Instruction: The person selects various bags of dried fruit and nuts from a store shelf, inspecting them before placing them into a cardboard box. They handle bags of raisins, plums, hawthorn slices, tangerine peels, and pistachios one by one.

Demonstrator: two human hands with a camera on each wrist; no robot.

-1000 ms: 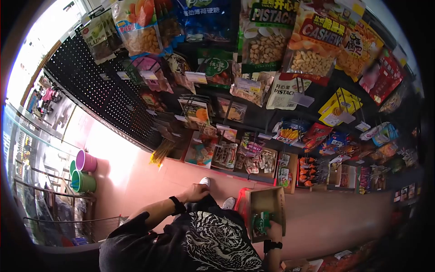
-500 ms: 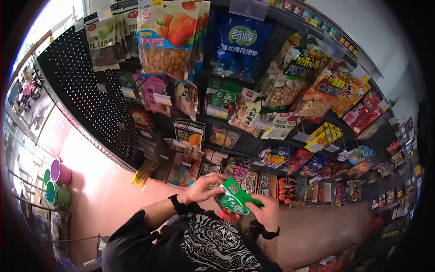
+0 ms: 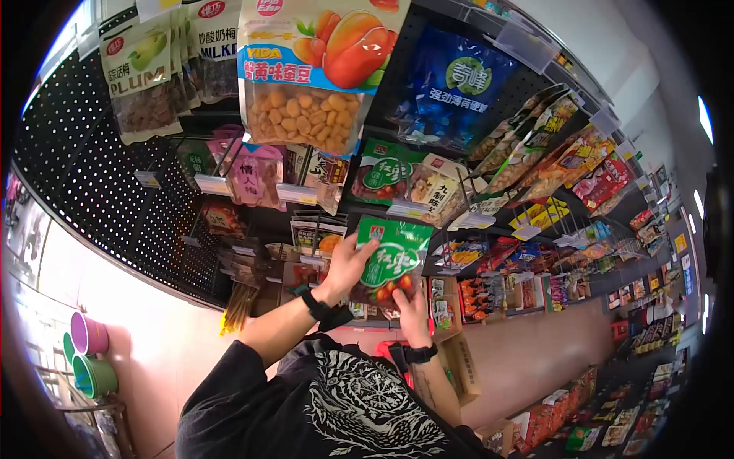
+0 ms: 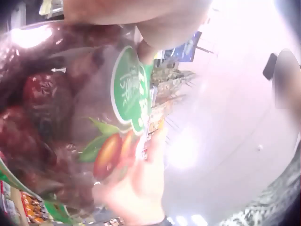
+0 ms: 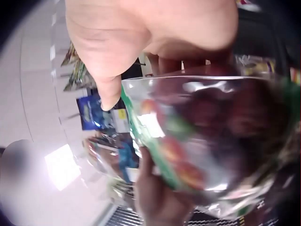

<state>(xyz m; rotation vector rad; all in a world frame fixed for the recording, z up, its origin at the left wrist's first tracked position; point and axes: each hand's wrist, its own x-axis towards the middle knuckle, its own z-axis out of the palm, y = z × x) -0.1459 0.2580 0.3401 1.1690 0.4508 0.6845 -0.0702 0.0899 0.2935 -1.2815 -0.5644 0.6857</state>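
Both hands hold a green bag of red dates point(image 3: 394, 256), its printed front toward the head camera. My left hand point(image 3: 345, 269) grips its left edge near the top, thumb on the front. Lower down, my right hand point(image 3: 414, 314) pinches the bottom right corner, thumb over the printed dates. Dark red dates show through the clear side in the left wrist view, with the right hand point(image 4: 136, 190) at the far edge. Just behind the bag, a matching green date bag point(image 3: 380, 170) hangs on the rack, beside a pale bag with black characters point(image 3: 440, 187).
A black perforated rack point(image 3: 99, 168) carries hanging snack bags, among them a large bean bag point(image 3: 306, 115) and a blue candy bag point(image 3: 459, 88). An open cardboard box point(image 3: 462, 367) is at the person's right side. Purple point(image 3: 89, 334) and green buckets point(image 3: 95, 376) stand at far left.
The right hand has lifted the date bag up out of the cardboard box. The left hand has risen from the lap and taken hold of it, and the bag is now turned more upright.
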